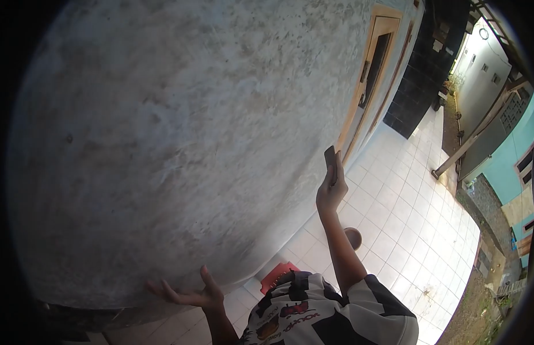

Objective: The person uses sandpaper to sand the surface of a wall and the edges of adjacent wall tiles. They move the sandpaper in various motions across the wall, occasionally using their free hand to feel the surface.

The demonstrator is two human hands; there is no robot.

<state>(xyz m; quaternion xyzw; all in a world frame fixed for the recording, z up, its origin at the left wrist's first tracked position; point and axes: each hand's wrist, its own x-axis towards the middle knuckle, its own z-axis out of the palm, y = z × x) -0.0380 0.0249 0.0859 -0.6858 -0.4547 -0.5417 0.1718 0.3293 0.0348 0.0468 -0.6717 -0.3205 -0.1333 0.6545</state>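
My right hand (331, 192) is raised and shut on a small dark flat object (330, 158). It holds the object upright against the rough grey plastered wall (180, 144), close to the wooden door frame (365, 86). Lower down, my left hand (189, 294) is open with its fingers spread, resting on or just off the same wall. My black-and-white patterned shirt (330, 313) fills the bottom of the view.
A white tiled floor (411, 218) runs along the wall. On it lie a red object (277, 275) and a brown round thing (354, 236). A slanted post (468, 141) stands at the tiles' edge, with a teal building (508, 161) beyond.
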